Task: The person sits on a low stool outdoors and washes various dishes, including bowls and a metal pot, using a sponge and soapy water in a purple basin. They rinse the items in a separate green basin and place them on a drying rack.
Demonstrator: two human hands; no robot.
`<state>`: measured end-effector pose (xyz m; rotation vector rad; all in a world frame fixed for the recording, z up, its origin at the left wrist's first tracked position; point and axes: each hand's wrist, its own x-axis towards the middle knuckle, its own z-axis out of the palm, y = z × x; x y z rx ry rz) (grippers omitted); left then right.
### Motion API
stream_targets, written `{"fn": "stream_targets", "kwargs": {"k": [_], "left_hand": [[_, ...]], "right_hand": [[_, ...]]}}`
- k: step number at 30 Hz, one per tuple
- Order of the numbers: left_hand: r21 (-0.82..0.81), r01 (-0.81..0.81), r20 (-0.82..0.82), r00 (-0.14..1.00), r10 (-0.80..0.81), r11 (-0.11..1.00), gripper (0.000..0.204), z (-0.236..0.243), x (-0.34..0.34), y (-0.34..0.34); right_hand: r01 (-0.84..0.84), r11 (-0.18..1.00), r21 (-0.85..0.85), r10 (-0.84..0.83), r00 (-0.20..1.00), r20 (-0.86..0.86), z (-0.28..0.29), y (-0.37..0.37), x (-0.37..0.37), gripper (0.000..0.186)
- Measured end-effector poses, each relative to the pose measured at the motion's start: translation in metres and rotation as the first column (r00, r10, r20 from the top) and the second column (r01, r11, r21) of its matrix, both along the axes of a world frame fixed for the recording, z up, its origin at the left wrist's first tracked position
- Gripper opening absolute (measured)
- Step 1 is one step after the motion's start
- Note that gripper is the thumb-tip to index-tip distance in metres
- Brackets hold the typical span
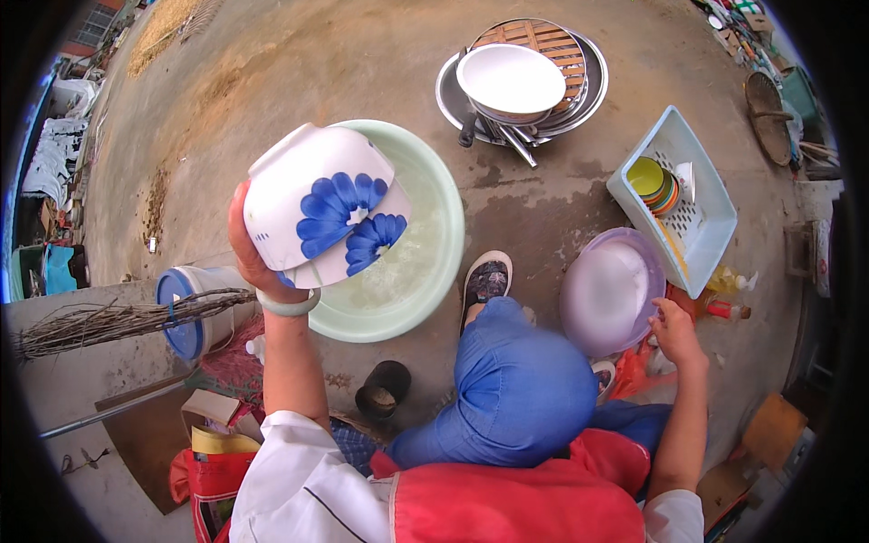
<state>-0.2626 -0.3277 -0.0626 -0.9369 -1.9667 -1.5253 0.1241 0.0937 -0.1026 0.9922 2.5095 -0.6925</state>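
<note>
Indeed, the left hand (261,264) grips stacked white, blue-flowered bowls (297,181); the right hand (676,330) is loosely open.

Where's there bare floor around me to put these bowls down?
The widest bare patch is concrete floor beyond the green basin, left of the metal pan. A smaller, damp-looking patch lies between the green basin, metal pan and purple basin. It's crowded beside your left forearm, with bucket and twigs, and near your right hand, by the purple basin and crate.
</note>
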Motion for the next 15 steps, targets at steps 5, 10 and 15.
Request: {"fn": "stream_targets", "kwargs": {"k": [5, 10, 15], "left_hand": [[-0.046, -0.051, -0.052, 0.997, 0.048, 0.998, 0.054, 0.0021, -0.0018, 0.002], [-0.032, -0.063, -0.075, 0.995, 0.06, 0.998, 0.054, 0.0039, -0.0038, 0.0037], [-0.038, -0.085, -0.047, 0.995, 0.083, 0.996, 0.054, 0.0027, -0.004, 0.0048]], "right_hand": [[-0.029, 1.0, -0.001, 0.029, 1.0, -0.011, -0.0023, 0.002, -0.0001, 0.036], [-0.025, 1.0, -0.009, 0.025, 1.0, -0.011, -0.0043, 0.0022, -0.0004, 0.036], [-0.018, 1.0, -0.019, 0.018, 1.0, 0.002, -0.0029, 0.0007, -0.0029, 0.037]]}}
